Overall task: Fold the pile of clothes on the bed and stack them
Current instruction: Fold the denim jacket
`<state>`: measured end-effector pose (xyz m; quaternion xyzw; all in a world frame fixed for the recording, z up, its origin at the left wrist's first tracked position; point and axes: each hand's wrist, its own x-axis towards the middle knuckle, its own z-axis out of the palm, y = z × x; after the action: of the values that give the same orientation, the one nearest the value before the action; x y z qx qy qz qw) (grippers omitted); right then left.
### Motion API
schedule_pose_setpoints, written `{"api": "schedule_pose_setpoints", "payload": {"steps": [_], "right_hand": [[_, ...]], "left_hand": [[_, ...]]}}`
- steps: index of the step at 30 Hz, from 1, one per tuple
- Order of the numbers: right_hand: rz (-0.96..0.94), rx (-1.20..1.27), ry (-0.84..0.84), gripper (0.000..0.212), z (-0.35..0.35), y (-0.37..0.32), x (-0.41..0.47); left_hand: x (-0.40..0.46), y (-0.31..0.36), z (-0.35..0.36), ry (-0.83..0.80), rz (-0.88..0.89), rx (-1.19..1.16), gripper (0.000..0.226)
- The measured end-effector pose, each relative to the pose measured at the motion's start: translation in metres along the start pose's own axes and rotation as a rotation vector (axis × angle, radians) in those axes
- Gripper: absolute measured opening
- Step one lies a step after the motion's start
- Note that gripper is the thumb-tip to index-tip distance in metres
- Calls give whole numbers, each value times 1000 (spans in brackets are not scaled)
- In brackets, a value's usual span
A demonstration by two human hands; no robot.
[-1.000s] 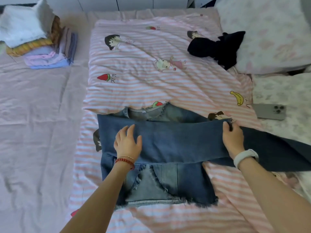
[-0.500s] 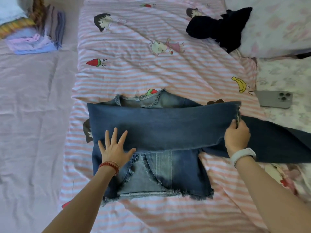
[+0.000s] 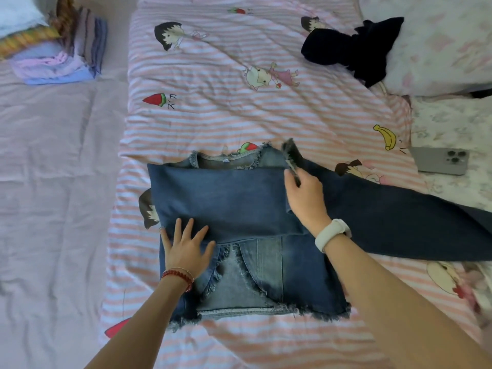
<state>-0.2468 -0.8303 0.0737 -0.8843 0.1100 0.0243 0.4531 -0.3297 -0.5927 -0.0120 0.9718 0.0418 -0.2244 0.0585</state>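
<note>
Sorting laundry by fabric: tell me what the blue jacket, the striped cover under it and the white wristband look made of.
Denim jacket: looks like denim, matte blue with faded panels and frayed, fringed edges. Striped quilt cover: seems soft woven cotton, matte, finely creased, with printed cartoons. Wristband on the right wrist: probably silicone or rubber, smooth and faintly glossy; cannot tell for sure.

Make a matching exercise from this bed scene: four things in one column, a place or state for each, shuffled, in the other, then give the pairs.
Things
1. denim jacket
2. black garment
3. phone
4. folded stack

Places or states
A. far left on the plain sheet
B. face down on the floral bedding at right
C. crumpled against the pillow
D. flat on the striped quilt, one sleeve across it

Pairs: 1-D, 2-C, 3-B, 4-A
</note>
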Motion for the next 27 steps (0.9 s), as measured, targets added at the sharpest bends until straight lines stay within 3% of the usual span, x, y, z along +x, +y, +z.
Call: {"api": "schedule_pose_setpoints", "payload": {"steps": [2,4,6,9,15,20,23,27], "right_hand": [[22,35,-246,27,18,-20,-5],[108,94,-384,40,26,-22,-11],[185,198,-362,42,25,-10,-22],[267,199,-232,37,2,33,-46],[444,-84,152,37,-111,150,-90],[473,-496,406,50,-231,233,-86],[444,-725,378,66,-291,277,-73],[400,-933,108,74,-333,321,-49]], "left_hand": [[0,0,-5,82,5,-170,61],[1,4,-9,194,-16,-391,50],[0,15,-13,275,-28,-481,52],[-3,50,-13,339,56,-377,56],[-19,179,-5,28,291,-220,56],[-24,297,9,-58,416,-31,60],[-23,361,31,-151,483,40,61],[-23,409,71,-301,459,161,61]]}}
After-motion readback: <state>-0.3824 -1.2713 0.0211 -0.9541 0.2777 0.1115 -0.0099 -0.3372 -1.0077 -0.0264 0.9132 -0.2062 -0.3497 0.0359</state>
